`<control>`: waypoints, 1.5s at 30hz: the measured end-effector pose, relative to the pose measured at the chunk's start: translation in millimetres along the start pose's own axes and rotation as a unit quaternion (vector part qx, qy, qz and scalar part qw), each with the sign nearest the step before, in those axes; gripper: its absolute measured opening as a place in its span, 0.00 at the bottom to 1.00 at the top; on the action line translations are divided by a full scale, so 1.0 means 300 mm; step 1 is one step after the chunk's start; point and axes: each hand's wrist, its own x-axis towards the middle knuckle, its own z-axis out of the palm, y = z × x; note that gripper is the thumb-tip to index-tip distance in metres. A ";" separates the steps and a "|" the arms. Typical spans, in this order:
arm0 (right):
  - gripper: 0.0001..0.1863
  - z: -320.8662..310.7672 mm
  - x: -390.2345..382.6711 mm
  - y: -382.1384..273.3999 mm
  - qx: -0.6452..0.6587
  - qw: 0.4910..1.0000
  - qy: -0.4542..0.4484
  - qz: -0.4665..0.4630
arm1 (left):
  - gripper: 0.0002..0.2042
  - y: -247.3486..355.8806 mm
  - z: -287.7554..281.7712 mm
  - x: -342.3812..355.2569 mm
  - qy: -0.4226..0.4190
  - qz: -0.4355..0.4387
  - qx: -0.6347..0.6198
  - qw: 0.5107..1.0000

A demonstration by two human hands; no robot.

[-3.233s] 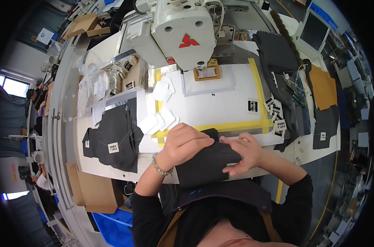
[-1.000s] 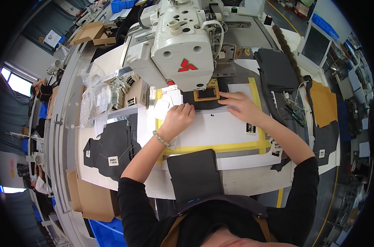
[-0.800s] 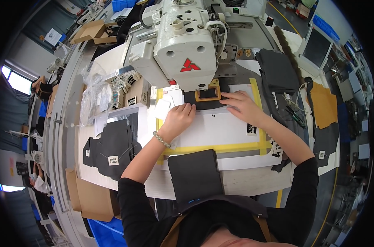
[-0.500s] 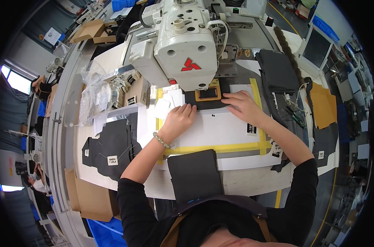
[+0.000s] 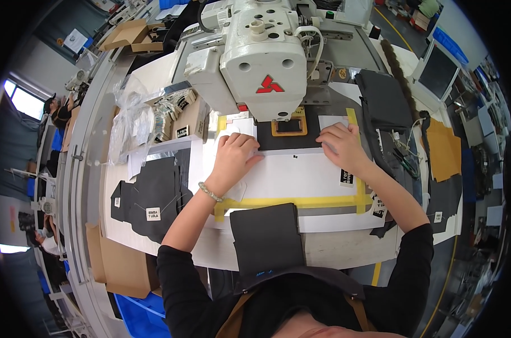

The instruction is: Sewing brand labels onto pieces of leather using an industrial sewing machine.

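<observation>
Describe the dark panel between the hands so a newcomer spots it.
Start at the big white machine. Just below it sits a tan frame; the panel lies under that, between left hand and right hand. Unlike other dark pieces, it has the frame on top.

the sewing machine (image 5: 264,65), cut off above, hides some dark cloth (image 5: 289,142).

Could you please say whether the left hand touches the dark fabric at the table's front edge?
Apart: the head view plainly shows yellow tape lying between the left hand and the dark fabric.
</observation>
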 end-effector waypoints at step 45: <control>0.23 -0.028 -0.069 0.020 -0.045 0.996 -0.063 -0.054 | 0.17 0.037 0.031 -0.039 -0.038 0.075 0.152 0.985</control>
